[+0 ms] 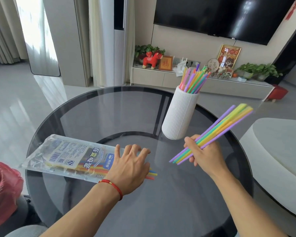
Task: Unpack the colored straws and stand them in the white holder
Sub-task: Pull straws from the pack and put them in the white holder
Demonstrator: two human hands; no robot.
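Note:
A white ribbed holder (179,115) stands upright on the round glass table (96,113), and several colored straws (194,79) lean out of its top. My right hand (203,154) grips a bundle of purple, green and yellow straws (219,129), slanted up to the right, just right of the holder's base. A clear plastic straw packet (65,154) lies flat at the left. My left hand (130,166) rests with fingers spread on the packet's open end, where a few straw tips (152,174) stick out.
A red plastic bag (2,185) sits by the table's left edge. A pale curved sofa (278,156) borders the right side. Beyond the table are a low TV cabinet (203,82) with ornaments and plants, and a wall-mounted TV (220,16).

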